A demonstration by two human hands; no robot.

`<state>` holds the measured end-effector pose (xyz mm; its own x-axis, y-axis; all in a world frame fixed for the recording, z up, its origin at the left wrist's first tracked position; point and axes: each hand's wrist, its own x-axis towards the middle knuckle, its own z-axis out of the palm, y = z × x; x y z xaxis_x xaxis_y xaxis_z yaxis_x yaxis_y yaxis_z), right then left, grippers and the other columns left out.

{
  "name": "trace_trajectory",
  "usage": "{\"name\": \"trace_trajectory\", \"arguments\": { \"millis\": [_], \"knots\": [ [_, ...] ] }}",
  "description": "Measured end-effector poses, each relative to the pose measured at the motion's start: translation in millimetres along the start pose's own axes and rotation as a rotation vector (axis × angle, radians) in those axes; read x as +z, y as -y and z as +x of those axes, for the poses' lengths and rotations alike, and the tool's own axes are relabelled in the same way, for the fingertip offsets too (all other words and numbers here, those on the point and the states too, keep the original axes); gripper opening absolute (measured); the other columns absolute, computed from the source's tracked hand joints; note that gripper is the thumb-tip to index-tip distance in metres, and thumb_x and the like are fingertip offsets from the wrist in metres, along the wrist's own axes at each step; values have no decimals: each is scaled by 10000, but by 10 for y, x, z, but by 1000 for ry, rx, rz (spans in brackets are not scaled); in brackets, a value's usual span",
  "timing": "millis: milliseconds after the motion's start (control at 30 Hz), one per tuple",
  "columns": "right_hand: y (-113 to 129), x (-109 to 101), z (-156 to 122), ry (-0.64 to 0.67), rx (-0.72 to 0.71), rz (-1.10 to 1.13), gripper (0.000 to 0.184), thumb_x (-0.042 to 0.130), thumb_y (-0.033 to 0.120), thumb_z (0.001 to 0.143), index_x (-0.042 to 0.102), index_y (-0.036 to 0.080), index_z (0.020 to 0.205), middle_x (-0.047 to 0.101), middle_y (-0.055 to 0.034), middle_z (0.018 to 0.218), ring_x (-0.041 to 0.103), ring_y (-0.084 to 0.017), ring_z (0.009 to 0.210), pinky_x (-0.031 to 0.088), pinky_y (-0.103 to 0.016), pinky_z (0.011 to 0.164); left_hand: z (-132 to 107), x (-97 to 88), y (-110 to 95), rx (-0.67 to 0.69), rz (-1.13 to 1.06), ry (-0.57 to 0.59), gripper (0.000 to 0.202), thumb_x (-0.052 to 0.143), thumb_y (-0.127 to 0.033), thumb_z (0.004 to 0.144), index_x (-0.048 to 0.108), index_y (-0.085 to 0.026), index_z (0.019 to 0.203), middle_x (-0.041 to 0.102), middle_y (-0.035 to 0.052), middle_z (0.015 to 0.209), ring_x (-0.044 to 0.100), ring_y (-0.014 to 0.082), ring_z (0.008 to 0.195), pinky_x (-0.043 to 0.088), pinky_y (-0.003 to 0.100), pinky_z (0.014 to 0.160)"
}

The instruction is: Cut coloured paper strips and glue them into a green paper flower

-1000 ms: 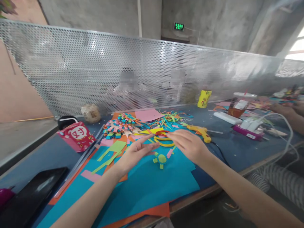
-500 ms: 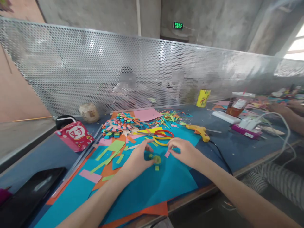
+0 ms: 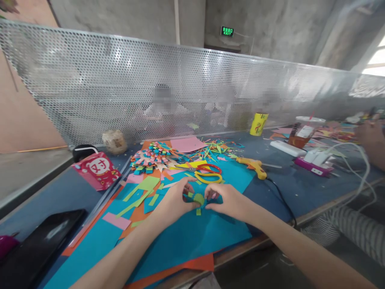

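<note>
In front of me my left hand (image 3: pixel 177 200) pinches the edge of a small round green paper piece (image 3: pixel 198 199) with short tabs sticking out round it. My right hand (image 3: pixel 225 199) has come up to its other side, thumb and fingers closed around a pink paper strip (image 3: pixel 213 195), mostly hidden by the fingers. Both hands are over a large blue paper sheet (image 3: pixel 192 241). Just beyond them lie scissors (image 3: pixel 208 177) with red and yellow handles.
A fringed paper ball (image 3: pixel 155 157) and thin paper strips (image 3: pixel 215 149) lie behind the scissors. On the right are a yellow glue gun (image 3: pixel 253 166), a power strip (image 3: pixel 313 165) and a drink cup (image 3: pixel 302 132). At left are a red carton (image 3: pixel 98 170) and a black phone (image 3: pixel 45 245).
My right hand has moved left and slightly down, bringing the pink strip up to the round green paper piece. My left hand has stayed nearly in place.
</note>
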<state>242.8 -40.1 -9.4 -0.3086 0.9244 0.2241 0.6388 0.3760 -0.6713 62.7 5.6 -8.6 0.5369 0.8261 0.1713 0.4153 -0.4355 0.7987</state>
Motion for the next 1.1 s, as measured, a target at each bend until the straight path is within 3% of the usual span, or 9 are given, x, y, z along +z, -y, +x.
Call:
{"name": "trace_trajectory", "arguments": {
  "millis": [167, 267, 433, 567, 700, 833, 933, 1100],
  "knots": [
    [-11, 67, 57, -123, 45, 223, 174, 647, 229, 664, 480, 184, 684, 529, 36, 620, 534, -95, 568, 430, -201, 532, -6, -18, -35, -48, -367, 8, 638, 657, -144, 578, 364, -213, 1140, 516, -1, 886, 514, 69, 578, 427, 226, 551],
    [-10, 78, 94, -156, 75, 384, 189, 628, 216, 673, 440, 195, 688, 528, 49, 583, 572, -104, 548, 440, -198, 495, -8, -44, -65, -65, -522, 21, 642, 682, -154, 568, 377, -206, 1131, 529, 16, 921, 539, 81, 622, 449, 252, 604],
    [30, -23, 119, -156, 146, 559, 224, 626, 308, 681, 429, 202, 700, 620, 25, 576, 637, -155, 570, 512, -265, 544, 0, -102, -87, -129, -646, -74, 548, 681, -186, 600, 438, -191, 1091, 549, 25, 928, 559, 107, 732, 453, 272, 693],
    [67, -85, 108, -243, 147, 532, 192, 602, 319, 696, 477, 204, 785, 655, -9, 666, 654, -187, 636, 539, -304, 562, 5, -142, -90, -139, -686, -86, 536, 674, -158, 609, 458, -169, 1099, 545, 28, 922, 563, 102, 749, 453, 240, 670],
    [137, 5, 120, -289, 143, 397, 214, 576, 336, 709, 559, 181, 856, 659, -56, 803, 650, -185, 673, 542, -313, 610, 12, -159, -82, -111, -698, -122, 517, 688, -149, 591, 485, -165, 1066, 543, 11, 872, 564, 98, 717, 455, 235, 645],
    [196, 146, 191, -331, 86, 294, 238, 667, 314, 619, 543, 190, 779, 637, -18, 696, 630, -171, 629, 527, -284, 588, 13, -153, -70, -84, -693, -142, 476, 696, -165, 585, 514, -156, 1026, 552, 14, 852, 571, 116, 744, 456, 245, 661],
    [227, 159, 244, -337, 78, 289, 184, 640, 304, 642, 495, 203, 694, 593, 17, 580, 610, -151, 545, 497, -245, 487, 14, -162, -68, -66, -688, -165, 463, 693, -153, 581, 522, -155, 1011, 554, 8, 839, 568, 103, 717, 452, 232, 648],
    [248, 51, 250, -231, 204, 367, 157, 605, 318, 671, 508, 194, 672, 627, 6, 571, 639, -165, 548, 451, -206, 394, 18, -205, -91, -82, -705, -242, 462, 692, -123, 561, 522, -159, 989, 560, -6, 797, 562, 83, 654, 444, 200, 582]
  ]
}}
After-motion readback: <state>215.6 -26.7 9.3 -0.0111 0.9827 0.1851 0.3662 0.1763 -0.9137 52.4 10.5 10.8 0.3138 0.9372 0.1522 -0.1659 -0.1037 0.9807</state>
